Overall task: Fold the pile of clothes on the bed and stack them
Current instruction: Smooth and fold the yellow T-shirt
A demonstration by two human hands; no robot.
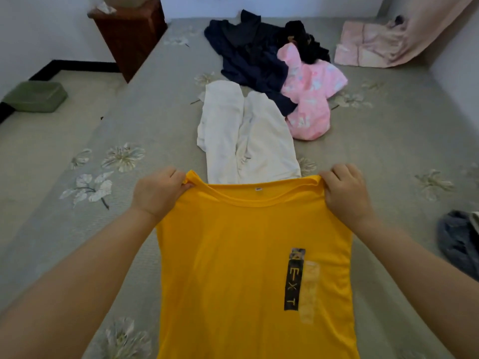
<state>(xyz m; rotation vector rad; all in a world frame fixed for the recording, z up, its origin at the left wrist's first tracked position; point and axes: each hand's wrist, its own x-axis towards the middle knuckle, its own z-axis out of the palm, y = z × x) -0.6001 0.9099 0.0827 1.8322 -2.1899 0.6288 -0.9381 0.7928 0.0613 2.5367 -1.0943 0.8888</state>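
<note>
head: 2 hands (252,191) hold 1 yellow shirt (241,268).

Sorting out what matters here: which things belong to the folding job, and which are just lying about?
Job: yellow T-shirt, gripped by left hand and right hand; white garment; pink garment; dark clothes.
Lying about: wooden cabinet; green basin; curtain.

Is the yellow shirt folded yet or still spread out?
Spread out, not folded. The yellow cotton T-shirt hangs full length, stretched by its shoulders between the left hand and right hand, neckline and printed label visible.
</note>
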